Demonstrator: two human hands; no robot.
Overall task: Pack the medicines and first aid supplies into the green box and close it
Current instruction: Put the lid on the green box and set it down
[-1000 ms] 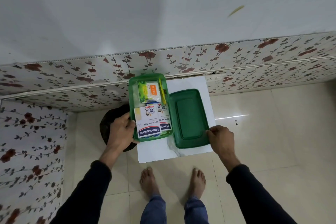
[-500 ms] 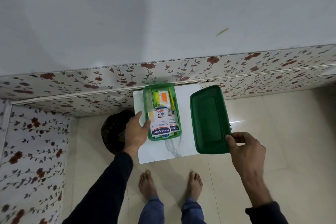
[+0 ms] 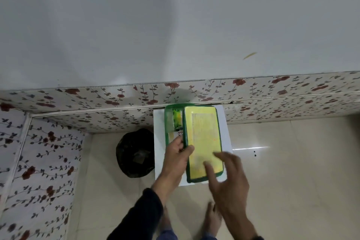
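Observation:
The green box stands on a small white table against the flowered wall. Its green lid, showing a pale yellow face, lies tilted over the right part of the box and hides most of it. In the uncovered left strip I see a green packet and the corner of a white carton. My left hand grips the lid's left edge, thumb on top. My right hand, blurred, has its fingers spread over the lid's near right corner.
A dark round bag sits on the tiled floor just left of the table. My bare feet stand in front of the table. Flower-patterned panels line the wall behind and the left side.
The lid has been lifted from the right side of the table, turned over and brought left over the box. My left hand left the box's side and took the lid's edge.

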